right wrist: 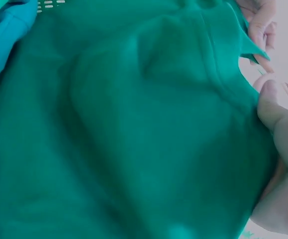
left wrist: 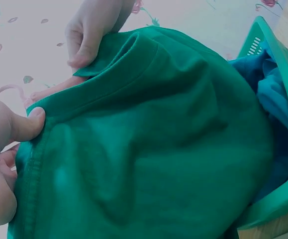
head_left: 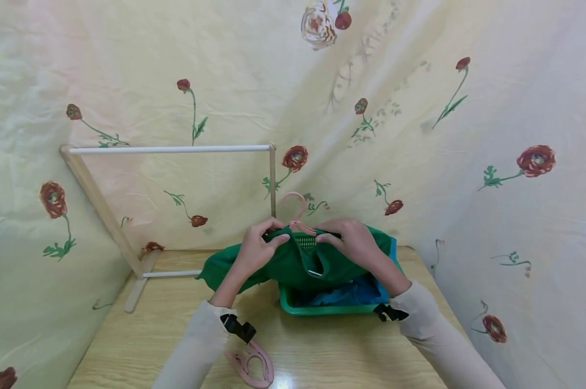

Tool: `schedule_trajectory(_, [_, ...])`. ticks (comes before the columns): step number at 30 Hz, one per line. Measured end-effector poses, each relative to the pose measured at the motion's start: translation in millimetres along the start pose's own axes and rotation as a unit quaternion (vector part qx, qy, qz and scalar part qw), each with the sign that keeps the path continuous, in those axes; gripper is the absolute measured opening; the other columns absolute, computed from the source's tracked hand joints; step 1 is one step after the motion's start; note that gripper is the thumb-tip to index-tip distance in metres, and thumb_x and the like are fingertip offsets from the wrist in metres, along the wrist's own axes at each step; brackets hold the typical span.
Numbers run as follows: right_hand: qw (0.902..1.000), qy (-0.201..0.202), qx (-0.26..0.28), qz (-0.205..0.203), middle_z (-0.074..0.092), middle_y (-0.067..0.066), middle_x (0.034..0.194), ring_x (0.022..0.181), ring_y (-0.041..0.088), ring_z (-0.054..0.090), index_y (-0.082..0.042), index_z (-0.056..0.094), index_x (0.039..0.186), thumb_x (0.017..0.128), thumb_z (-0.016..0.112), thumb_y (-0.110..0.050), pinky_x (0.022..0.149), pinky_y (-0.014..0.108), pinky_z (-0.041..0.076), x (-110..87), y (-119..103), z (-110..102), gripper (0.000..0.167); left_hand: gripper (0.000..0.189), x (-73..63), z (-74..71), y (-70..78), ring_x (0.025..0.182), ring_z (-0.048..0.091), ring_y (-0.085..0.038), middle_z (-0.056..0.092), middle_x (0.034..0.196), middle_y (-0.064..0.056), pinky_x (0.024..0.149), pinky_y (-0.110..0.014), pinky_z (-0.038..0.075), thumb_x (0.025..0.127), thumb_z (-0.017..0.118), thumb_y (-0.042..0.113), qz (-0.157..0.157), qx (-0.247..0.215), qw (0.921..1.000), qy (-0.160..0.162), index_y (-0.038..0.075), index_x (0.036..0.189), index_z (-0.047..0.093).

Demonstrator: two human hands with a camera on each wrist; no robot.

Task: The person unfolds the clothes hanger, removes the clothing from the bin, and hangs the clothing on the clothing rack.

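Both hands hold a green garment [head_left: 293,265] by its neckline above a green basket [head_left: 327,309]. My left hand [head_left: 268,237] pinches the collar's left side, thumb on top of the fabric [left wrist: 158,139]. On the collar's right side, my right hand [head_left: 329,235] pinches the edge. A pink hanger [head_left: 298,208] sticks up between the hands, its hook above the neckline and its arm [left wrist: 54,88] inside the collar. The right wrist view is filled by the green cloth [right wrist: 124,124], with the right thumb [right wrist: 275,107] pressing its seam.
A blue garment [head_left: 351,294] lies in the basket. A clothes rack with a white rod [head_left: 171,149] and wooden legs stands at the back left of the wooden table [head_left: 142,335]. More pink hangers [head_left: 251,364] lie near the front edge. Floral cloth walls surround the table.
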State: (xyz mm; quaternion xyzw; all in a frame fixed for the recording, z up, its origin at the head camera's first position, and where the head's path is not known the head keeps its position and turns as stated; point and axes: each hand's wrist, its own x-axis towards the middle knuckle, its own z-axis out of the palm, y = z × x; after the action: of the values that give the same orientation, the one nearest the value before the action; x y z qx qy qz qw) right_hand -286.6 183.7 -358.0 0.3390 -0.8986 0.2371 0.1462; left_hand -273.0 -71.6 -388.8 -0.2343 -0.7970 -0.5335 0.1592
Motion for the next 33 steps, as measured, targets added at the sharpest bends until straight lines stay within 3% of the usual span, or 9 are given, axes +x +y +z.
schedule_trajectory(6, [0.9997,-0.004,-0.008,-0.022,0.074,0.011,0.122,0.114,0.031,0.069,-0.012,0.070,0.132,0.097,0.069,-0.023,0.097,0.052,0.055,-7.9,7,-4,0.036,0.011,-2.3,-2.7,-3.1,0.087,0.061,-0.023,0.074,0.100,-0.012,0.082,-0.032,0.053,0.094,0.072,0.009,-0.003,-0.011,0.9999,0.009,0.004,0.104,0.072])
schedule_trajectory(13, [0.9971,0.064,-0.022,-0.035,0.078,0.011,0.110,0.105,0.030,0.072,-0.007,0.077,0.117,0.090,0.077,-0.018,0.095,0.053,0.055,-12.1,11,-1,0.029,0.011,-2.7,-2.1,-3.5,0.086,0.062,-0.025,0.074,0.098,-0.014,0.081,-0.032,0.053,0.093,0.073,0.010,-0.004,-0.019,0.9997,0.015,0.004,0.103,0.073])
schedule_trajectory(20, [0.9958,0.077,-0.022,-0.045,0.079,0.011,0.106,0.101,0.029,0.074,-0.005,0.078,0.109,0.088,0.079,-0.017,0.096,0.054,0.054,-9.4,9,2,0.024,0.011,-1.2,1.4,-2.0,0.086,0.063,-0.025,0.074,0.097,-0.013,0.082,-0.034,0.053,0.094,0.073,0.011,-0.003,-0.021,0.9997,0.009,0.004,0.101,0.073])
schedule_trajectory(28, [0.9960,0.088,-0.007,-0.017,0.078,0.011,0.105,0.096,0.028,0.075,-0.005,0.078,0.107,0.088,0.078,-0.014,0.085,0.048,0.060,-10.0,8,0,0.021,0.013,0.7,-7.0,-2.5,0.094,0.067,-0.021,0.076,0.104,-0.006,0.088,-0.038,0.056,0.094,0.073,0.016,-0.015,0.021,0.9996,-0.011,0.011,0.107,0.075])
schedule_trajectory(33, [0.9941,0.109,0.001,0.000,0.078,0.013,0.104,0.093,0.029,0.075,-0.004,0.078,0.108,0.088,0.078,-0.012,0.081,0.048,0.060,-9.7,11,-7,0.021,0.016,1.8,-17.6,-2.3,0.105,0.071,-0.022,0.077,0.109,-0.005,0.096,-0.044,0.057,0.094,0.073,0.019,-0.014,0.060,0.9981,-0.005,0.013,0.109,0.077])
